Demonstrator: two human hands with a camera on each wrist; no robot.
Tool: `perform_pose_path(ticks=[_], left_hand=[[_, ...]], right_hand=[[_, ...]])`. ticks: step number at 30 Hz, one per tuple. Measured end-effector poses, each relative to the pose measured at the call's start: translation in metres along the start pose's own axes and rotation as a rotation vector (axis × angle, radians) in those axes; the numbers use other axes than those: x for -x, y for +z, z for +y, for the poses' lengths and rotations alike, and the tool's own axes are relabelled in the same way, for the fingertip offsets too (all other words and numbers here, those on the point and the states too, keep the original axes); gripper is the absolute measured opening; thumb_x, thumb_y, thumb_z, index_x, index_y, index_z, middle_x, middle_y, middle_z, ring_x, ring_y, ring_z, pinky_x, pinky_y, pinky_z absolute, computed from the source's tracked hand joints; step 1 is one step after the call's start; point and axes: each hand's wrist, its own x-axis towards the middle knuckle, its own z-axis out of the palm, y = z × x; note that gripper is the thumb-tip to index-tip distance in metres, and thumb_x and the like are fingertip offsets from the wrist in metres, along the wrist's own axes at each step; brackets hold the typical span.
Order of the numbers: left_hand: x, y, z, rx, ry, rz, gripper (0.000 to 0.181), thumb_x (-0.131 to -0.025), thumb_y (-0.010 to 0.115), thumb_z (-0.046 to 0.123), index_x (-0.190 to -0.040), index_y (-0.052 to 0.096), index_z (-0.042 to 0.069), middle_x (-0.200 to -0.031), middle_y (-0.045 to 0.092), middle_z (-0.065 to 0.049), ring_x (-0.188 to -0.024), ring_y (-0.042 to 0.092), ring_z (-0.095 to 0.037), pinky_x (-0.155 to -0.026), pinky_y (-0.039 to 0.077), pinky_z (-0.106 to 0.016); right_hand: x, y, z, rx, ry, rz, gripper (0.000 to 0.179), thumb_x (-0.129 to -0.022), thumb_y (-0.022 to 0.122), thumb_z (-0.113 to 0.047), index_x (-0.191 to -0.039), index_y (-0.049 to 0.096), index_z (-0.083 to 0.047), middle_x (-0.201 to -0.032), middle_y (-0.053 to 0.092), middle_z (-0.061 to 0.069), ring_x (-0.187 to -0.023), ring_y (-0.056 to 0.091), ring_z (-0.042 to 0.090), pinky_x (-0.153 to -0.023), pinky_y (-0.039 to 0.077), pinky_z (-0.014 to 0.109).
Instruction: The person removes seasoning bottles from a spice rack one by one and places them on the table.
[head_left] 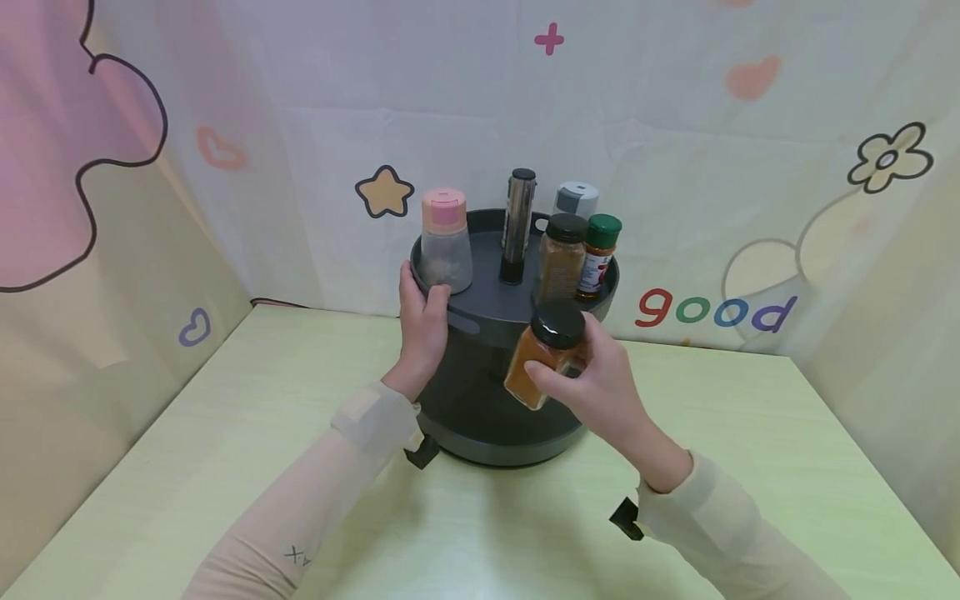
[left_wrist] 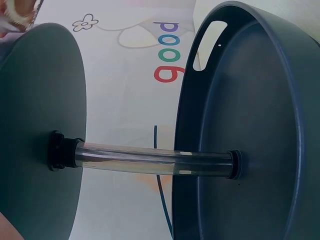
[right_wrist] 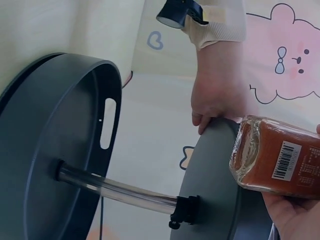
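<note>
A dark grey two-tier turntable (head_left: 495,454) stands on the table, its lower tray (left_wrist: 260,100) bare in the left wrist view. My left hand (head_left: 423,325) grips the left rim of its upper tray, thumb over the edge and fingers around the outside. In my right hand (head_left: 603,383) is a glass spice jar (head_left: 534,367) of orange-brown powder with a black lid, held tilted before the upper tray's front right. The right wrist view shows the jar's base and barcode label (right_wrist: 286,160).
On the upper tray stand a pink-capped clear bottle (head_left: 446,250), a black-lidded spice jar (head_left: 561,262), a green-capped bottle (head_left: 597,258) and a grey-and-white-capped container (head_left: 577,198). A metallic post (head_left: 517,221) rises mid-tray. A patterned curtain (head_left: 322,167) hangs close behind.
</note>
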Motion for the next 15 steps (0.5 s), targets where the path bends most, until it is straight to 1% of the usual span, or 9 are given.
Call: perform_pose_path(ticks=[4, 10, 15], left_hand=[[0.0, 0.0, 0.0, 0.0, 0.008, -0.005, 0.064, -0.086, 0.036, 0.019, -0.141, 0.004, 0.013, -0.143, 0.018, -0.002, -0.123, 0.025, -0.018, -0.106, 0.021, -0.04], [0.001, 0.0, 0.0, -0.006, -0.007, -0.009, 0.064, -0.087, 0.036, 0.021, -0.141, 0.003, 0.015, -0.144, 0.016, 0.0, -0.125, 0.024, -0.017, -0.107, 0.02, -0.041], [0.002, 0.0, 0.0, -0.013, -0.013, -0.005, 0.064, -0.087, 0.036, 0.022, -0.141, 0.003, 0.016, -0.144, 0.016, 0.001, -0.125, 0.024, -0.016, -0.108, 0.019, -0.04]], right_hand=[[0.003, -0.002, 0.004, 0.005, 0.021, -0.003, 0.044, -0.073, 0.065, -0.006, -0.114, 0.047, -0.002, -0.105, 0.059, 0.014, -0.089, 0.059, 0.024, -0.082, 0.049, 0.038], [0.007, -0.004, 0.011, 0.021, 0.045, -0.007, 0.044, -0.074, 0.066, -0.007, -0.113, 0.047, -0.002, -0.102, 0.059, 0.014, -0.085, 0.058, 0.022, -0.081, 0.049, 0.036], [0.01, -0.006, 0.019, 0.042, 0.055, -0.017, 0.043, -0.074, 0.065, -0.009, -0.113, 0.048, -0.003, -0.1, 0.059, 0.012, -0.082, 0.056, 0.02, -0.078, 0.049, 0.025]])
